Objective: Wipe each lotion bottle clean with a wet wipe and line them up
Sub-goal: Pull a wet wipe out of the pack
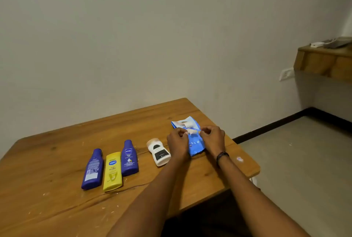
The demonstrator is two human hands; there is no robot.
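Observation:
Several lotion bottles lie flat on the wooden table point(47, 160): a dark blue bottle point(92, 169), a yellow bottle point(112, 171) touching it, a second dark blue bottle point(129, 158), and apart to the right a white bottle point(159, 152) with a black label. A blue wet wipe pack point(194, 141) lies at the table's right side. My left hand point(178, 143) and my right hand point(213, 139) both rest on the pack, fingers pinched at a white wet wipe point(191, 132) sticking out of its opening.
The table's right edge point(255, 172) runs close to my right forearm, with grey floor point(304, 160) beyond. A wooden wall shelf point(323, 59) with small items hangs at the far right. A plain wall stands behind the table.

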